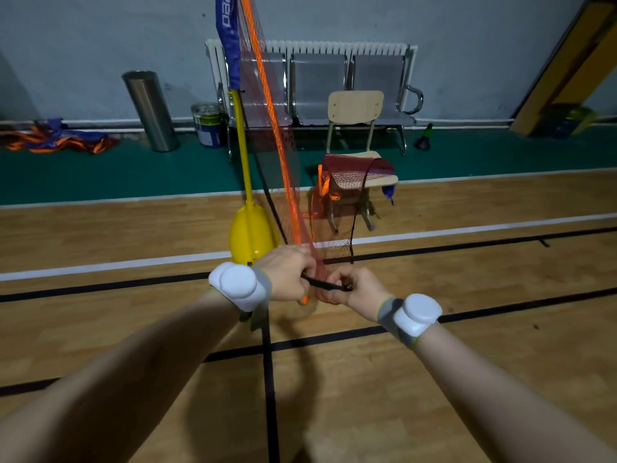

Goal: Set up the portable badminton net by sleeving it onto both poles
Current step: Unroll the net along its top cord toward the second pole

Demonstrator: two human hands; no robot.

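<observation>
A yellow pole point(241, 142) stands on its yellow base point(252, 233) on the wooden floor. Its upper part wears the net's blue sleeve point(228, 38). From there the red-orange net point(277, 128) with an orange edge band slants down to my hands. My left hand point(287, 275) and my right hand point(354, 289) are closed side by side on the bunched net and its black cord point(322, 284). More of the net lies heaped on a wooden chair point(355, 135) and hangs off its seat. No second pole shows.
Against the wall stand a metal three-seat bench point(320, 91), a steel bin point(150, 110), a paint bucket point(208, 125) and a small cone point(424, 138). Another bundled blue-orange net point(60, 140) lies at left. Black and white court lines cross the floor.
</observation>
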